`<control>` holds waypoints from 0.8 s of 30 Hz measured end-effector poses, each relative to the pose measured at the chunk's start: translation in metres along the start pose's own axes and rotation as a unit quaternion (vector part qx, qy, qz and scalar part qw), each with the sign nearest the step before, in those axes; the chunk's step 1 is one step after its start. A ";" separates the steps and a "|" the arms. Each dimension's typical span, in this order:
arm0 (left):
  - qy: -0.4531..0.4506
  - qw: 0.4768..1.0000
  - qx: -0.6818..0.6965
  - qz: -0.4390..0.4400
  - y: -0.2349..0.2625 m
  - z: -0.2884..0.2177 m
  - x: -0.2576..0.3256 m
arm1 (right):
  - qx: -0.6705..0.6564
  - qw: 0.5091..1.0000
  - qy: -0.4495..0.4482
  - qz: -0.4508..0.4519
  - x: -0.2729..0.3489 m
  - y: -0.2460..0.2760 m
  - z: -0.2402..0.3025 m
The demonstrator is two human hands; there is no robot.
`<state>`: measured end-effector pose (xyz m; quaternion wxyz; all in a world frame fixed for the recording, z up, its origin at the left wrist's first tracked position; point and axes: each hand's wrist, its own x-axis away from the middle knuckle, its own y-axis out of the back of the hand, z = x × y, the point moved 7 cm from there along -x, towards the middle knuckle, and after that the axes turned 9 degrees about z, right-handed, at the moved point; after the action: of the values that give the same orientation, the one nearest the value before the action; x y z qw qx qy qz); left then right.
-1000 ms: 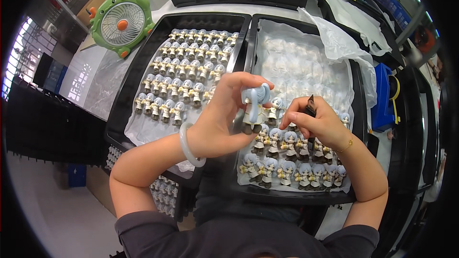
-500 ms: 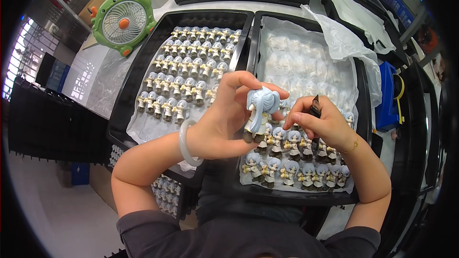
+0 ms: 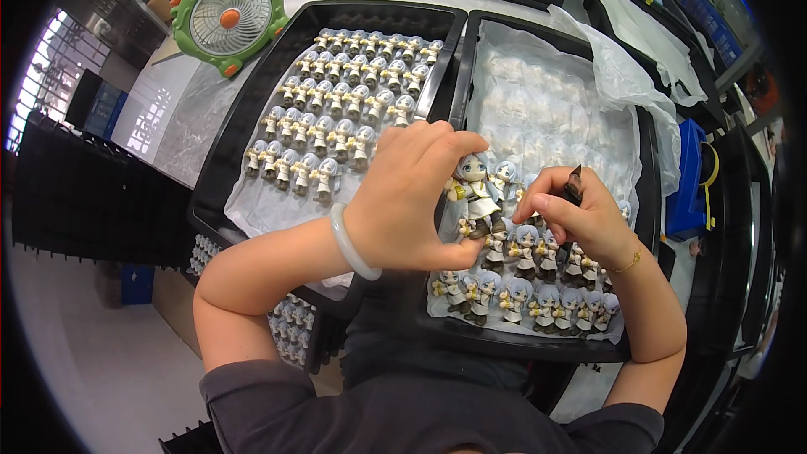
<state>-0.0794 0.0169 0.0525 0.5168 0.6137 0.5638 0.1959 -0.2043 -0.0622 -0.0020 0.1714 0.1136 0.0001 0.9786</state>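
Head view shows the left hand clasping a small grey-haired figurine by its back, now turned so its face looks up toward the camera, where half a second ago its back and hair showed; the painted front is thus open to the right hand, which pinches a dark brush just beside it. Both hover over the right tray, above rows of finished figurines. Its far half is only bare plastic liner, leaving room there. The left tray is packed with figures, its rim near the left wrist.
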 end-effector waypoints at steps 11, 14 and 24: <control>0.025 0.994 0.102 0.002 -0.006 0.007 -0.008 | 0.026 0.999 -0.032 0.021 0.002 0.004 -0.002; 0.049 0.980 0.193 -0.013 -0.014 0.020 -0.001 | 0.018 0.999 -0.023 0.024 -0.001 0.001 -0.001; 0.010 0.998 0.038 -0.039 0.001 0.008 0.000 | -0.018 1.000 -0.019 0.008 0.000 -0.001 -0.003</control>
<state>-0.0720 0.0139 0.0497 0.4948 0.6084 0.5996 0.1597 -0.2043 -0.0610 -0.0053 0.1658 0.1292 -0.0220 0.9774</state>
